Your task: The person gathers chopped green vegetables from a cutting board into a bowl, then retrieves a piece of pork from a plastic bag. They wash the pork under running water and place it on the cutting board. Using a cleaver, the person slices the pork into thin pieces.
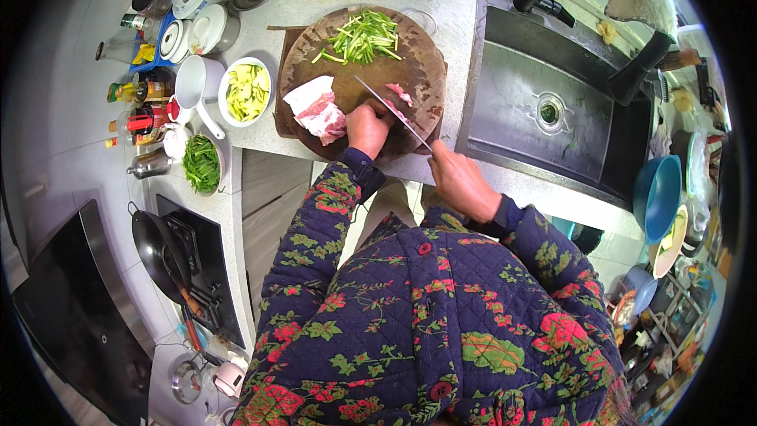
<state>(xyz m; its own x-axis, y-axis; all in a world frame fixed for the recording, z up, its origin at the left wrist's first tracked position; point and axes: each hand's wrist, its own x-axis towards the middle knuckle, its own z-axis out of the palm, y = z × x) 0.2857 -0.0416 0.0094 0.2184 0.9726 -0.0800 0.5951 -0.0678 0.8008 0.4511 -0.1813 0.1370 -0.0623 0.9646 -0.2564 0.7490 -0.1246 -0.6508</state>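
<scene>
My right hand (464, 180) grips a knife (387, 105) seen nearly edge-on, its thin blade slanting up and left across a round wooden chopping board (423, 77). Beside the blade, my left hand (366, 130) has its fingers curled down on meat that they mostly hide. A block of raw pork (319, 109) with white fat lies just left of that hand. Small pork slices (400, 93) rest on the blade's right side. Cut green stalks (365, 38) are heaped at the board's far side.
Left of the board stand a bowl of sliced yellow-green vegetable (247, 92), a white long-handled pot (199, 83) and a bowl of chopped greens (201, 163). A sink (532, 106) lies to the right, a blue basin (657, 198) beyond it. A wok (158, 254) sits at the lower left.
</scene>
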